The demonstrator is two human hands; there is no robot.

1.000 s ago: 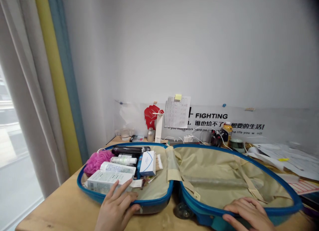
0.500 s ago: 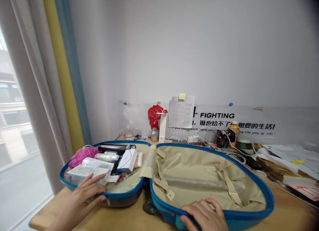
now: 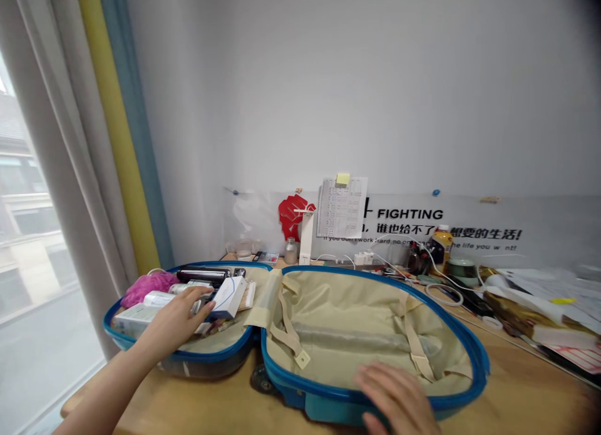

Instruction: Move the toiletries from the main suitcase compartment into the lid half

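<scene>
An open blue-rimmed suitcase lies on the desk, both halves lined in beige. My left hand reaches over the packed left half with fingers spread, close to a white box with a blue curve; contact is unclear. Around it are a pink mesh bath puff, a white tube, a pale box, a long black object and cotton swabs. Slightly blurred, my right hand hovers at the front rim of the right half, fingers extended and holding nothing. Loose straps hang in that half.
Behind the suitcase are a small glass jar, a white stand and a power strip. A yellow-labelled bottle, a green jar, cables and papers crowd the right. Curtains hang at left.
The suitcase has shifted left. My left hand moved from the pale box by the front rim, inward over the packed items. My right hand has loosened from the front rim.
</scene>
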